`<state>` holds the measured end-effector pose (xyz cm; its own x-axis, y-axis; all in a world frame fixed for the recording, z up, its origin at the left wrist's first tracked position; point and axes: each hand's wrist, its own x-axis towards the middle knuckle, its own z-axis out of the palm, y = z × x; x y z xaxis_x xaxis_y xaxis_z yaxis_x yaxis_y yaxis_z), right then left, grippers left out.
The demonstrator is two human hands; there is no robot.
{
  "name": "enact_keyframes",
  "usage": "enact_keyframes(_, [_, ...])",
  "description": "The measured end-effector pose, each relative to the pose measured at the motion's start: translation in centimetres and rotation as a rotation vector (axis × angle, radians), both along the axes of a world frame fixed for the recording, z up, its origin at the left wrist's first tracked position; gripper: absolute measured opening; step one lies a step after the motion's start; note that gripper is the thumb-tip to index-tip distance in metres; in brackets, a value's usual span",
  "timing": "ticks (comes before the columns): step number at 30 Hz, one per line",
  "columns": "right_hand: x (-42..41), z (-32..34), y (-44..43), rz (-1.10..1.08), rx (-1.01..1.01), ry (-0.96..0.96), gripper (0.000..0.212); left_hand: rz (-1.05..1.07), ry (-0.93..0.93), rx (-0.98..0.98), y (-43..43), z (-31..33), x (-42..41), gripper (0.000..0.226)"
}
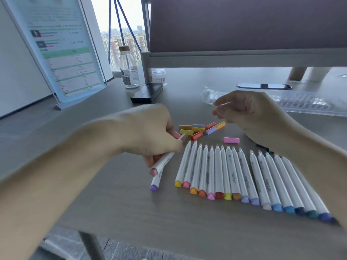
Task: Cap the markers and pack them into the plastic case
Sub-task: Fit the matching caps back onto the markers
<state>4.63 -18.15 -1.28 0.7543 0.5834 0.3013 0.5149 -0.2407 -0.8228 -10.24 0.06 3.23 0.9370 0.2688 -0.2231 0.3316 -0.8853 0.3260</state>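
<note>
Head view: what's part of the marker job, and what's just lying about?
Job: row of uncapped markers, loose caps, plastic case, pink-ended marker in the left hand.
Lying about: bottle, document stand, black box, clear jar.

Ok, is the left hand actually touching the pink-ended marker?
Touching. The head view shows the left hand gripping the pink-ended marker, fingers curled round its barrel.

Bare desk left of marker row; caps crowd behind.
</note>
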Motion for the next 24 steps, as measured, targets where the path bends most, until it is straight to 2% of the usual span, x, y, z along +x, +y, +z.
enact_keyframes(6, [0.1, -0.1, 0.0, -0.033, -0.019, -0.021, 0.006, 0.102, 0.002, -0.037, -0.4, -1.8, -0.4, 0.028])
enact_keyframes(11, [0.2, -0.1, -0.2, -0.027, -0.016, -0.022, 0.007, 0.078, -0.075, 0.143, 0.5, -2.5, 0.0, 0.041])
enact_keyframes(18, [0.3, -0.3, 0.0, -0.019, -0.033, -0.021, 0.007, 0.082, -0.090, 0.058, 1.1, -3.2, 0.2, 0.029])
enact_keyframes(24, [0.3, -0.3, 0.0, -0.019, -0.029, -0.016, 0.007, 0.093, -0.084, 0.051, 1.3, -3.0, 0.4, 0.034])
